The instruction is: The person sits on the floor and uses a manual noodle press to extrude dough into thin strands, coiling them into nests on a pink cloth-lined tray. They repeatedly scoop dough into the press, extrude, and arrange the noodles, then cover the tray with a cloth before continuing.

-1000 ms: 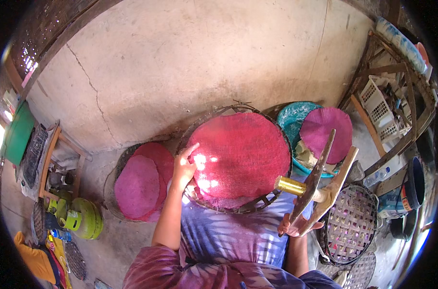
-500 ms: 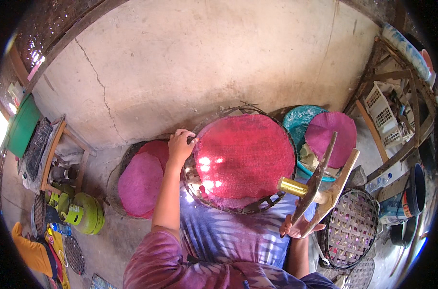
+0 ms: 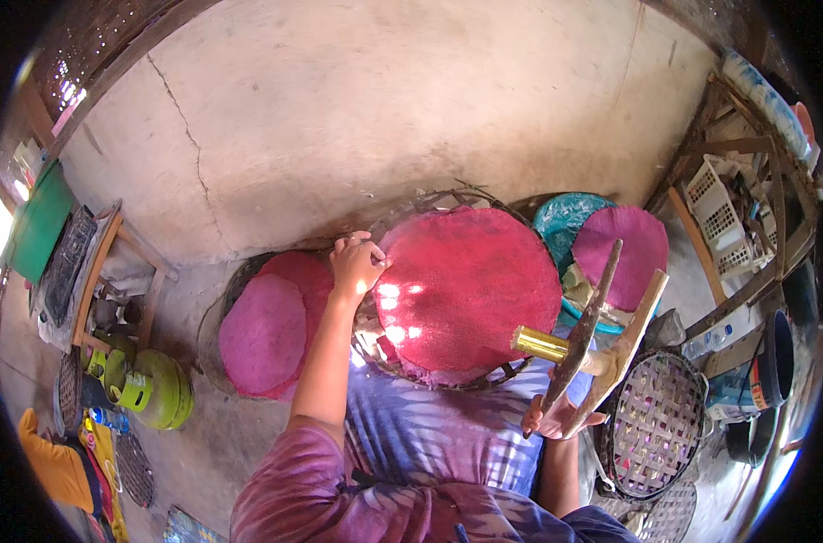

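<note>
A round, flat red sheet (image 3: 475,290) lies on a woven basket tray (image 3: 375,348) in front of me. At its left edge my left hand (image 3: 357,262) is closed, thumb and fingertips pinched together at the sheet's rim. My right hand (image 3: 561,421), low on the right, grips a wooden tool (image 3: 619,357). Two long wooden arms make up the tool, with a shiny gold cylinder (image 3: 542,345) sticking out to the left over the tray's lower right rim. The arms partly cover my right fingers.
Pink and red round sheets (image 3: 265,335) lie in a basket at left. A turquoise basin (image 3: 565,217), with a purple sheet (image 3: 621,258) over it, stands at right. Nearby are a woven basket (image 3: 660,421), green gas cylinders (image 3: 162,389), a wooden rack (image 3: 755,145) and the wall (image 3: 384,109).
My left hand has shifted slightly right and up along the sheet's edge, its fingers now pinched together. The tool in my right hand has moved slightly left and up.
</note>
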Tool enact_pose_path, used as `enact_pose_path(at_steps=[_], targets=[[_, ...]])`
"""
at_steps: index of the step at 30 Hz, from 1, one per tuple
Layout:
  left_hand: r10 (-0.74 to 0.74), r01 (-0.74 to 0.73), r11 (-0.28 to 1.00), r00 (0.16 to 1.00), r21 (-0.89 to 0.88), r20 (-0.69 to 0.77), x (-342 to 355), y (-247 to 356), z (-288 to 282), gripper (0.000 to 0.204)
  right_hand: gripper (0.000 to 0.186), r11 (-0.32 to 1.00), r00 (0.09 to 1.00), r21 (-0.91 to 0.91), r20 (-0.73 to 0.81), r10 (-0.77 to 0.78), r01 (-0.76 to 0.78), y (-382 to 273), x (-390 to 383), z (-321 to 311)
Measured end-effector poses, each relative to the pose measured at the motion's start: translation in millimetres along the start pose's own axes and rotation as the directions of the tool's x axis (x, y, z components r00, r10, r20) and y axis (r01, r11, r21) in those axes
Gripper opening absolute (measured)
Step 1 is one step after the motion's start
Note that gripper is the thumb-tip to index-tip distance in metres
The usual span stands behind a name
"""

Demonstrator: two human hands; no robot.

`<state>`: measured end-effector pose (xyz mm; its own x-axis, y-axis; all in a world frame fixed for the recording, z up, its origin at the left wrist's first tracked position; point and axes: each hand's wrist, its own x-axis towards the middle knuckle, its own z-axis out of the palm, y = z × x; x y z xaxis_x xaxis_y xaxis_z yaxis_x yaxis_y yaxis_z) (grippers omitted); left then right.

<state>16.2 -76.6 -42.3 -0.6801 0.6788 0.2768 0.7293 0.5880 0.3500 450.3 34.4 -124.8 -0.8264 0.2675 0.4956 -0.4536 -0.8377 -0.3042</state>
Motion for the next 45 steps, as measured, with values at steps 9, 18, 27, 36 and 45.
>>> enact_pose_path(at_steps=[9, 18, 27, 36, 45], targets=[[-0.149, -0.108, 0.91, 0.815, -0.4, -0.56, -3.9, -57.9, -35.6, 0.008, 0.12, 1.0, 1.0, -0.023, -0.012, -0.014, 0.013, -0.5, -3.8, 5.0], [-0.476, 0.393, 0.869, 0.501, -0.3, -0.723, -191.3, -315.2, -30.7, 0.01, 0.119, 0.999, 0.999, -0.01, -0.011, -0.036, 0.036, -0.2, -4.7, 6.0], [-0.734, 0.587, 0.663, 0.387, -0.464, -0.559, -273.1, -317.7, 14.8, 0.038, 0.119, 0.999, 0.999, -0.028, -0.024, -0.03, 0.029, 1.2, -0.5, 11.0], [-0.018, -0.036, 0.992, 0.908, -0.121, -0.42, -69.9, -87.9, -31.1, 0.028, 0.118, 0.999, 0.999, -0.042, -0.036, 0.003, -0.004, 3.8, 4.6, 10.7], [-0.102, 0.105, 0.992, 0.994, 0.072, -0.039, -7.1, -2.6, -4.1, 0.041, 0.118, 0.996, 0.996, -0.028, -0.043, 0.081, -0.083, -1.6, -6.8, 6.5]])
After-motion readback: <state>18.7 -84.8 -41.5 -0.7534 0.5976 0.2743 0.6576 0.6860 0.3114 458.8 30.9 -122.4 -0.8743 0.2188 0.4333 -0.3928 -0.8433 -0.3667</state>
